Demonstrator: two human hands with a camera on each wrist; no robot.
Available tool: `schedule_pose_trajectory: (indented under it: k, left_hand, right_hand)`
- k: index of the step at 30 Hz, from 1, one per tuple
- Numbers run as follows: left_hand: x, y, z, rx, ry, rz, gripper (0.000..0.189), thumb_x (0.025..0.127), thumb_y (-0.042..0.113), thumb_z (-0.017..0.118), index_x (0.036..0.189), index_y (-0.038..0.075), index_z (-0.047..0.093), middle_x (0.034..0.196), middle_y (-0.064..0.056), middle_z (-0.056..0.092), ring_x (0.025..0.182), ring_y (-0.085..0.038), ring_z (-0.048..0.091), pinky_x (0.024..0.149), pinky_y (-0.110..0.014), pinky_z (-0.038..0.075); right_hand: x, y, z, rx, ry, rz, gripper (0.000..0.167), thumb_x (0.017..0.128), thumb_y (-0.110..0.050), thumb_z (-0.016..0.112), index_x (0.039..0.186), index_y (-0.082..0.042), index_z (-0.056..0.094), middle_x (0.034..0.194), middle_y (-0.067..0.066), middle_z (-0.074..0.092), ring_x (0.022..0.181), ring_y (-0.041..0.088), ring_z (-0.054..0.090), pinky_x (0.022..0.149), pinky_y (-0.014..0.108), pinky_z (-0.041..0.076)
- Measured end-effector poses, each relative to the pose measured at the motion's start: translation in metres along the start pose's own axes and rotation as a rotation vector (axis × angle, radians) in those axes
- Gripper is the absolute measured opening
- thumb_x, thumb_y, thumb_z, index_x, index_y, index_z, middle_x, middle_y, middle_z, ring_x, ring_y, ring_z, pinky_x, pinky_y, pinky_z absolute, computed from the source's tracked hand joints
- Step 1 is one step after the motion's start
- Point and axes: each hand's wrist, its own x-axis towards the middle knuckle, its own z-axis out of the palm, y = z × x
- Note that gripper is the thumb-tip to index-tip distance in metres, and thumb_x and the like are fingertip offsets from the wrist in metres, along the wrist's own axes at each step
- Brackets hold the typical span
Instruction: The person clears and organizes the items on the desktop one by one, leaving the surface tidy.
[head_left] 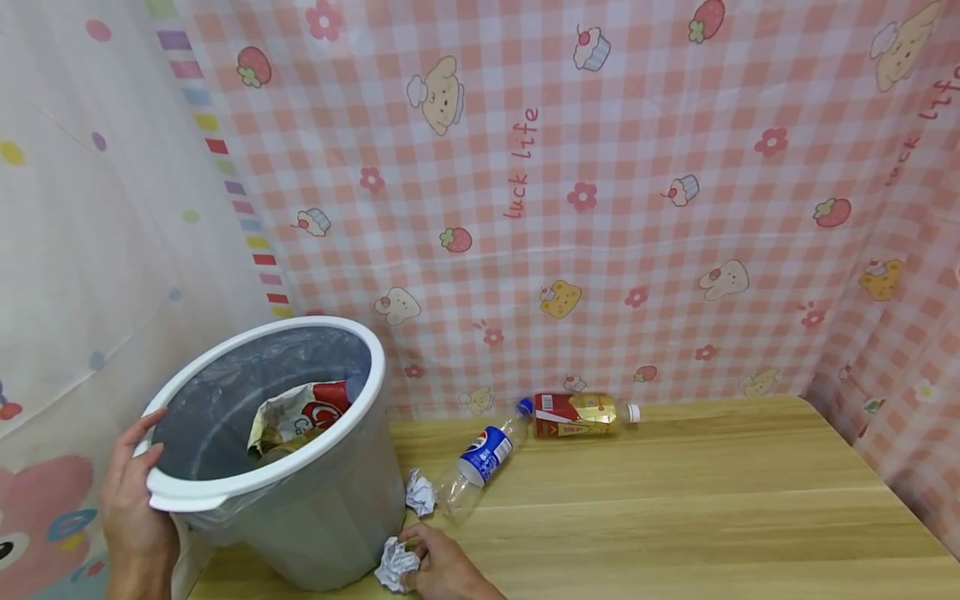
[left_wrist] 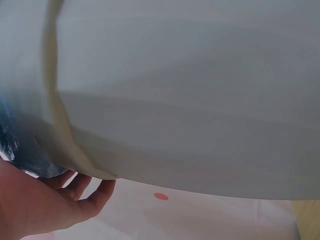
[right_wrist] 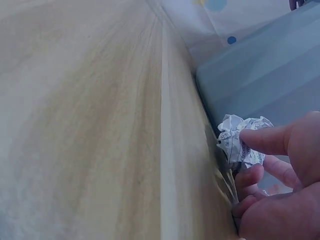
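Note:
A grey trash can [head_left: 337,517] with a white rim and a clear bag liner stands tilted at the left of the table. My left hand [head_left: 142,508] grips its rim on the left side; in the left wrist view the fingers [left_wrist: 100,197] curl at the rim's edge. By the can's base, my right hand [head_left: 446,567] pinches a crumpled paper ball [head_left: 395,565] printed with small text. The right wrist view has the thumb [right_wrist: 265,140] across this paper ball, low over the wood. Inside the can lies a red and white wrapper [head_left: 300,412].
Another crumpled paper ball [head_left: 420,493] rests beside the can. To its right lie an empty plastic bottle [head_left: 483,458] with a blue label and a bottle [head_left: 577,415] with a red and gold label. Patterned cloth [head_left: 600,250] hangs behind the wooden table [head_left: 675,517].

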Motion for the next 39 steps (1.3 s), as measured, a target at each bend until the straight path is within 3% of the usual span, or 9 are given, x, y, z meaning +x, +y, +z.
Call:
schedule_pose_trajectory:
  k: [12, 20, 29, 39]
  left_hand:
    - [0.001, 0.001, -0.001, -0.006, -0.005, 0.025, 0.038, 0.1, 0.002, 0.037, 0.131, 0.0, 0.06, 0.136, -0.004, 0.05, 0.115, -0.013, 0.049, 0.088, -0.017, 0.041]
    - [0.001, 0.0, -0.001, -0.031, -0.012, 0.019, 0.035, 0.1, 0.001, 0.038, 0.126, -0.001, 0.062, 0.134, -0.007, 0.049, 0.111, -0.014, 0.054, 0.083, -0.016, 0.046]
    - [0.001, -0.001, 0.0, 0.011, -0.002, 0.035, 0.036, 0.099, 0.002, 0.038, 0.126, 0.0, 0.062, 0.135, -0.005, 0.05, 0.114, -0.014, 0.048, 0.087, -0.017, 0.041]
    - [0.001, 0.0, -0.002, 0.057, 0.005, 0.02, 0.036, 0.1, 0.005, 0.038, 0.127, 0.001, 0.062, 0.137, -0.004, 0.047, 0.115, -0.013, 0.046, 0.086, -0.016, 0.041]
  right_hand:
    - [-0.008, -0.008, -0.017, 0.101, 0.004, -0.002, 0.04, 0.082, 0.004, 0.07, 0.118, -0.012, 0.061, 0.091, 0.004, 0.055, 0.069, 0.009, 0.05, 0.061, 0.022, 0.041]
    - [-0.016, -0.021, -0.041, 0.157, 0.025, 0.007, 0.041, 0.085, 0.0, 0.07, 0.124, -0.011, 0.059, 0.102, 0.008, 0.053, 0.063, 0.011, 0.05, 0.056, 0.023, 0.041]
    - [-0.013, -0.039, -0.065, 0.204, 0.037, -0.011, 0.046, 0.086, -0.002, 0.068, 0.129, -0.01, 0.056, 0.11, 0.012, 0.052, 0.074, 0.017, 0.059, 0.066, 0.03, 0.046]
    - [-0.004, -0.072, -0.092, 0.12, 0.079, -0.076, 0.045, 0.089, -0.01, 0.071, 0.132, -0.01, 0.056, 0.114, 0.014, 0.054, 0.073, 0.015, 0.055, 0.064, 0.028, 0.046]
